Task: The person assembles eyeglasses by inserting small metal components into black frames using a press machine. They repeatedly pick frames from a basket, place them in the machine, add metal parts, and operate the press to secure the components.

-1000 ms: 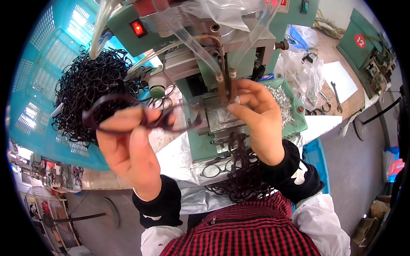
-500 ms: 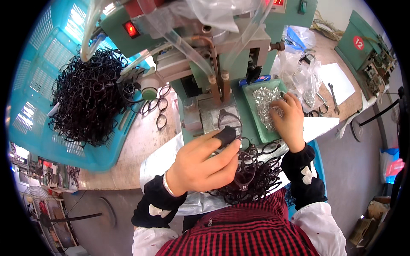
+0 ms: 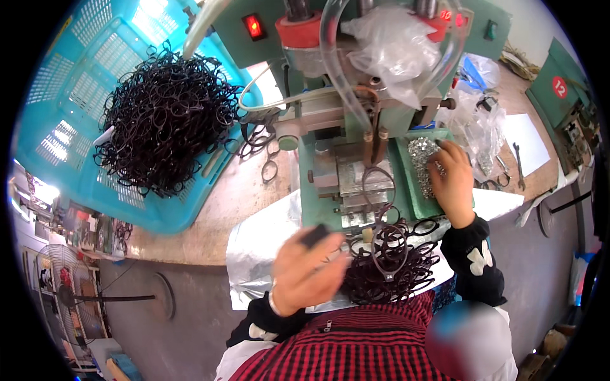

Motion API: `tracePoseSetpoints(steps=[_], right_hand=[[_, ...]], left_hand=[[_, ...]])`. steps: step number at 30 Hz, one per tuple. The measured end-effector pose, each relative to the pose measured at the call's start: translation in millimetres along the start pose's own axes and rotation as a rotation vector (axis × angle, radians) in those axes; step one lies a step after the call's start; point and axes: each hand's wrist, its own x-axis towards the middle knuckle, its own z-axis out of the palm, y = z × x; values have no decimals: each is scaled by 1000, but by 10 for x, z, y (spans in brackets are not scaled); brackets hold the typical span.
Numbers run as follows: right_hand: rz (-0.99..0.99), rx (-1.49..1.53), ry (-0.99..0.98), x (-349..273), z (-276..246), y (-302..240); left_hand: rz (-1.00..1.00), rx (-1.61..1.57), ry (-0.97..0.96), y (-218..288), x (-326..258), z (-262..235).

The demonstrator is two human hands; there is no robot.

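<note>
An eyeglass frame (image 3: 394,190) rests at the metal fixture (image 3: 363,166) of a green bench machine, its lower part hanging over a heap of dark frames (image 3: 400,279). My left hand (image 3: 308,270), with a black cover on a finger, is left of this heap and smeared by motion. Whether its fingers hold anything cannot be seen. Over at the right, my right hand (image 3: 454,181) reaches into a green tray (image 3: 424,206) of small silvery metal parts (image 3: 422,159). Its fingers are curled together at the parts; what they grip is hidden.
A blue basket (image 3: 190,206) piled with dark eyeglass frames (image 3: 162,120) stands at the left. Clear tubes and a plastic bag (image 3: 394,47) hang on the machine. Toward the right lie plastic bags (image 3: 473,127), a wrench (image 3: 519,166) and white paper (image 3: 528,143).
My left hand has drawn away from the eyeglass frame, to the left and toward my body. My right hand stays at the tray. The whole view has shifted.
</note>
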Motion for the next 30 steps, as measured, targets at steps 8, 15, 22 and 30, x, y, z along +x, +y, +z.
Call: tracePoseSetpoints(steps=[8, 15, 22, 30], right_hand=[[156, 106, 108, 4, -27, -148], [259, 202, 85, -26, -63, -174], [416, 328, 106, -513, -518, -52], [126, 710, 49, 316, -390, -855]], left_hand=[[-441, 526, 214, -1011, 350, -721], [-310, 232, -572, -2455, -205, -114], [-688, 39, -518, -2070, -741, -403], [-1097, -442, 44, -1409, -192, -370]])
